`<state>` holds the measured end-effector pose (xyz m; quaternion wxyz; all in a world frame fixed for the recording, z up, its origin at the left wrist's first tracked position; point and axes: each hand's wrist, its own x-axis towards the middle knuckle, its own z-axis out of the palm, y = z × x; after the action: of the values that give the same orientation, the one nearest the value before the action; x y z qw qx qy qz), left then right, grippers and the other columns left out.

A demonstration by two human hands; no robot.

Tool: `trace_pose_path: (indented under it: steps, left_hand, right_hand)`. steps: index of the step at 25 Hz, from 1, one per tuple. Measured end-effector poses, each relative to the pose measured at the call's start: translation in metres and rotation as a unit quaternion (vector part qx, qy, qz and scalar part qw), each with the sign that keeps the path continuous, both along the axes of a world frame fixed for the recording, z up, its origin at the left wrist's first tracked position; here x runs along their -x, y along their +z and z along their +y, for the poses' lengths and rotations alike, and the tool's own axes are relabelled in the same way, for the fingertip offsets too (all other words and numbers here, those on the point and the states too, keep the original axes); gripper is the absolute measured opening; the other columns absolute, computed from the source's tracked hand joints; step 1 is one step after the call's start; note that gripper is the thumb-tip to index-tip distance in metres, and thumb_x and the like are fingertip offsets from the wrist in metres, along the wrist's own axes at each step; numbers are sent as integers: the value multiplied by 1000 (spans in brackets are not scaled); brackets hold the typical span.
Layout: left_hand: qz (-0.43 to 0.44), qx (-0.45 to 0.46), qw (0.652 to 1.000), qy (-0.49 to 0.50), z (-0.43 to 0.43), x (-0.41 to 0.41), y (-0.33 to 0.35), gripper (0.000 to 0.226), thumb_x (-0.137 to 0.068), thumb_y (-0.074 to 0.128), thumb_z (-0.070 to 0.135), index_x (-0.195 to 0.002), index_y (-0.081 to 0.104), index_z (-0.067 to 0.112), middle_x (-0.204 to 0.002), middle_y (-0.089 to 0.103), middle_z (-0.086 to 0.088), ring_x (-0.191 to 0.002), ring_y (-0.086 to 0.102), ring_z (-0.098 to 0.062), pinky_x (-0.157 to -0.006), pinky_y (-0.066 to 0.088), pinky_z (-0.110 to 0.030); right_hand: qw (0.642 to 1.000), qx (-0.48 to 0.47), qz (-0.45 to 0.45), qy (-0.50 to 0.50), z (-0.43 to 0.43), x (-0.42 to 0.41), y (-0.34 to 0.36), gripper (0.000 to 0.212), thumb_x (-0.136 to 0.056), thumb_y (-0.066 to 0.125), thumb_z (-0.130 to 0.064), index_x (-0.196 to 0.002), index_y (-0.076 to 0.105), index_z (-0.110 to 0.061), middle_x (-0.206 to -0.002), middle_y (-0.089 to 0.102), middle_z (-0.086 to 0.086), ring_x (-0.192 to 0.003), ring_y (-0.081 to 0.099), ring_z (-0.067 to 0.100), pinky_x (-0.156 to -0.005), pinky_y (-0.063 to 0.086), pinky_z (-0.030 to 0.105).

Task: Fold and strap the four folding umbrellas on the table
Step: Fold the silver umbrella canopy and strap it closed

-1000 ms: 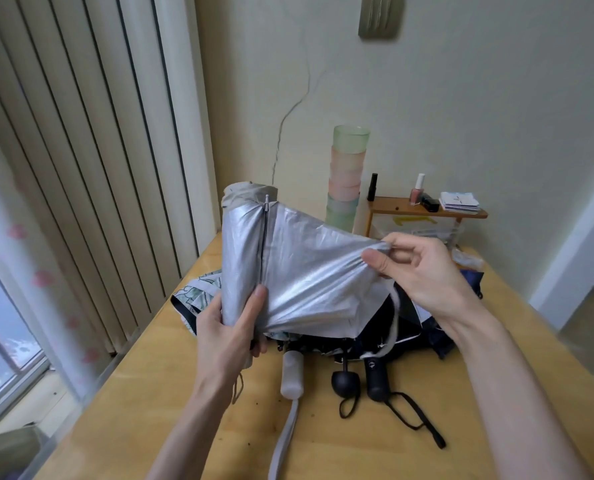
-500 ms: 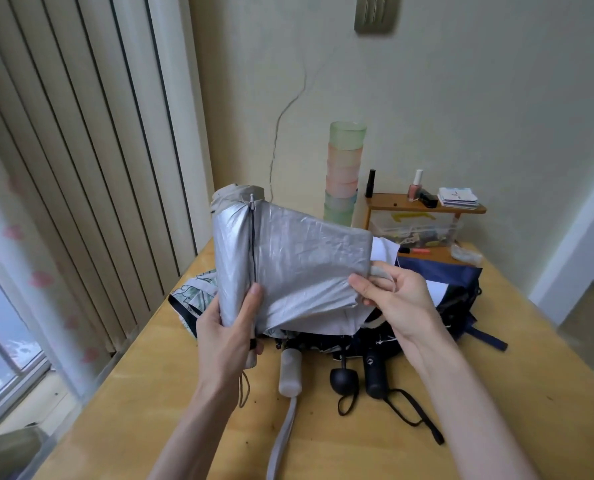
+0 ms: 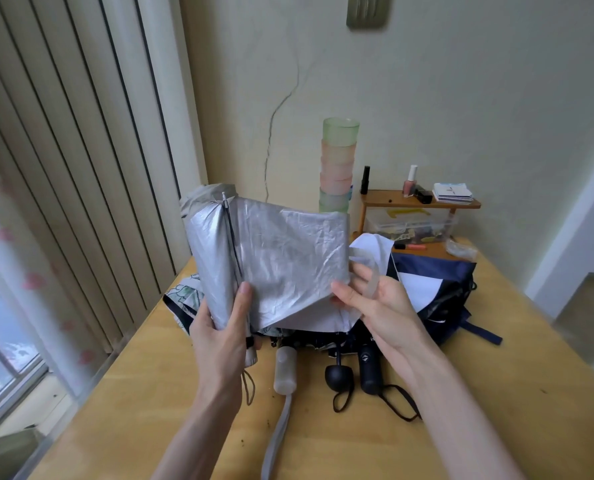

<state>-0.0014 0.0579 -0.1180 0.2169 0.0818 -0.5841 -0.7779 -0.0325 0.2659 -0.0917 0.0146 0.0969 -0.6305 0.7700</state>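
While the left hand (image 3: 219,337) grips the crinkly silver folding umbrella (image 3: 281,258) upright by its bunched lower end, thumb pressed on the fabric, one loose panel of it spreads out to the right. The right hand (image 3: 382,306) sits at that panel's right edge with its fingers loose and fairly straight. Its thumb tip touches the fabric, and the umbrella's pale translucent closing strap (image 3: 372,277) is draped across its fingers. So that umbrella is up in the air, above the near-middle of the light wooden table (image 3: 496,393).

Umbrella count is four: this one, plus three in a heap on the table right behind it. The silver canopy blocks most of the heap, so I mostly see handles poking out toward me:
- one frosted white cylinder handle (image 3: 285,372)
- one black ball-shaped handle (image 3: 338,375)
- one black cylinder handle (image 3: 370,372)

A leaf-print canopy (image 3: 184,296) shows at the left and a navy-and-white canopy (image 3: 437,289) at the right.

Far side, against the wall: a tall stack of pastel plastic cups (image 3: 338,161), its base hidden by the silver fabric (can't count them cleanly), and one small wooden shelf (image 3: 392,200). On the shelf are one pink nail polish bottle (image 3: 409,181) and a little pile of booklets (image 3: 453,194), with one clear plastic box (image 3: 409,225) under it. Vertical blinds (image 3: 63,168) cover the left.
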Motion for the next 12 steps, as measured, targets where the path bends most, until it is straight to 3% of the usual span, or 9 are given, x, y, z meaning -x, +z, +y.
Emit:
trace_pose_path:
  steps: [3, 6, 8, 9, 11, 12]
  left_hand:
    - [-3, -8, 1000, -16, 3, -2, 1, 34, -93, 75, 36, -95, 63, 5, -64, 53, -11, -46, 44, -24, -37, 36, -26]
    - [-5, -20, 1000, -16, 7, 0, 4, 33, -94, 74, 37, -98, 65, 6, -68, 56, -12, -48, 46, -24, -38, 36, -26]
    - [1, -36, 999, -13, 13, 5, 9, 31, -94, 75, 38, -108, 71, 12, -78, 66, -11, -59, 53, -26, -41, 42, -28]
    - [2, -45, 999, -10, 17, 9, 13, 30, -94, 75, 39, -112, 72, 16, -84, 71, -8, -65, 57, -25, -43, 45, -30]
    - [1, -58, 998, -2, 26, 16, 23, 25, -94, 76, 38, -112, 73, 21, -90, 75, 1, -74, 63, -20, -49, 51, -32]
    - [0, -64, 998, 2, 30, 19, 28, 22, -94, 77, 38, -110, 73, 23, -90, 76, 4, -77, 64, -18, -50, 53, -32]
  right_hand:
    - [997, 22, -12, 68, 1, -6, 6, 47, -95, 74, -17, -141, 63, -9, -134, 73, 8, -130, 66, 21, -114, 46, 38]
    - [997, 27, -19, 67, -4, -10, 11, 45, -95, 75, -21, -138, 64, -12, -132, 74, 4, -129, 67, 19, -112, 46, 37]
    - [1000, 15, -12, -8, -7, -10, 12, 54, -90, 81, -32, -139, 62, -21, -134, 73, -3, -130, 65, 14, -106, 46, 30]
    - [998, 0, -9, -62, -7, -8, 11, 69, -85, 85, -40, -146, 55, -28, -141, 66, -8, -133, 61, 11, -105, 44, 28]
    - [982, -74, 9, -175, -8, -5, 10, 101, -80, 88, -50, -161, 29, -38, -159, 38, -12, -146, 44, 8, -108, 40, 30]
    - [963, -138, 45, -227, -8, -5, 9, 107, -80, 88, -51, -163, 21, -39, -161, 25, -14, -152, 34, 11, -112, 39, 34]
